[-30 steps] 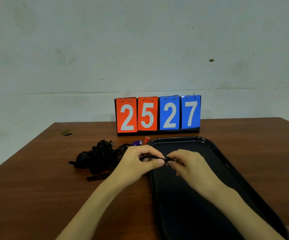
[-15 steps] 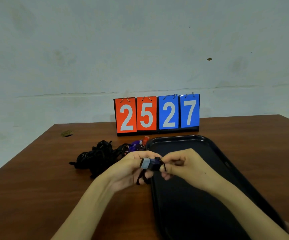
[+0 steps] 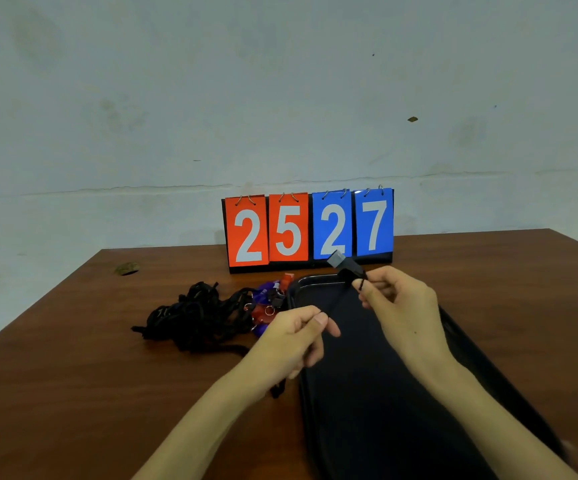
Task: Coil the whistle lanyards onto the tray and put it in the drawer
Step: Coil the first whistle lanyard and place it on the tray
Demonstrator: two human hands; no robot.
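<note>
A black whistle (image 3: 344, 266) on a black lanyard cord (image 3: 334, 304) is held up over the far end of the black tray (image 3: 377, 393). My right hand (image 3: 396, 304) pinches the cord just below the whistle. My left hand (image 3: 292, 336) pinches the same cord lower down, and the cord runs taut between them; a loose end hangs below my left hand. A tangled pile of black lanyards (image 3: 199, 315) with purple and red whistles (image 3: 266, 306) lies on the table left of the tray. No drawer is in view.
A flip scoreboard (image 3: 310, 228) reading 25 27 stands at the back of the brown wooden table (image 3: 72, 375), against a pale wall. A small hole or mark (image 3: 126, 268) sits near the table's far left edge.
My hands have drawn apart: the right one lifted the whistle up and back, the left one dropped toward me, and the cord between them has pulled straight.
</note>
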